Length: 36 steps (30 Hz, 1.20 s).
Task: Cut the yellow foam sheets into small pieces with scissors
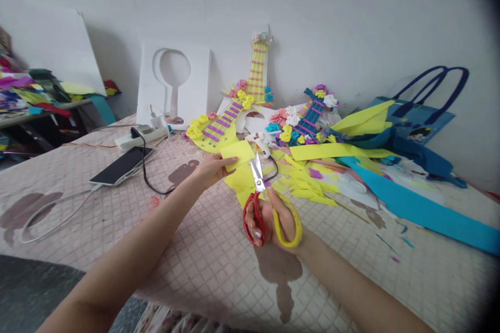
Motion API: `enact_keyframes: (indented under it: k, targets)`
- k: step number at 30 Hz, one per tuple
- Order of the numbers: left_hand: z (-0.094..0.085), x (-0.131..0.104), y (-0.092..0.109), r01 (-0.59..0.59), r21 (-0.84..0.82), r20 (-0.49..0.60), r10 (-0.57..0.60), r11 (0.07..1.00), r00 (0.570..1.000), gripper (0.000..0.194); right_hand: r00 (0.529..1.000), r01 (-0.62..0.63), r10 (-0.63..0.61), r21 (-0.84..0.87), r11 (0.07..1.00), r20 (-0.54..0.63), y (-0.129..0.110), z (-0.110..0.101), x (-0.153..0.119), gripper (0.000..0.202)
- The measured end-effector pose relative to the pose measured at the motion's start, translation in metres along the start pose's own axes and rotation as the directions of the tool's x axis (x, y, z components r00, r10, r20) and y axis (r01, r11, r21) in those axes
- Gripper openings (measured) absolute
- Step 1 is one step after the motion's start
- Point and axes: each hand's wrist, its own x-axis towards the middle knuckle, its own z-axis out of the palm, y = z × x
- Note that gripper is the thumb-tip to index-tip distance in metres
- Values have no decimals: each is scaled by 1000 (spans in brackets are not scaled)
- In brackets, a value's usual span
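Note:
My left hand [212, 170] pinches a small piece of yellow crepe paper [239, 155] between thumb and fingers. In my right hand [275, 221] are scissors [257, 177] with one red and one yellow handle loop. Their blades point up and away, slightly parted, close to the paper's right edge. More yellow paper lies on the table just below and behind the blades. A white glue gun [262, 141] rests beyond the scissor tips. Behind it stand a yellow paper guitar shape [219, 132] and a blue one [310, 117], both trimmed with paper flowers.
A phone [122, 165] on a white cable and a power strip [140, 135] lie at left. Yellow strips [312, 182] and a long blue strip [422, 208] spread at right, before a blue bag [422, 114]. A white cut-out board [201, 73] leans on the wall.

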Motion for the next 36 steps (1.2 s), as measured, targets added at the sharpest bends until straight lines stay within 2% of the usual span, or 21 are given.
enact_keyframes:
  k: [5,12,23,36]
  targets:
    - [1,-1,-2,-19,21,75,18,1000,997,27,1000,10,-10,-5,1000,15,-1,0,0,58]
    - [-1,0,-3,-35,42,125,30,999,992,29,999,45,-45,5,999,30,0,-3,2,58]
    - [-1,0,-4,-77,44,137,70,996,988,29,998,56,-55,21,998,-31,2,-4,3,55]
    - [-3,2,0,-105,65,115,97,992,989,31,999,40,-39,37,999,-20,2,-2,1,53]
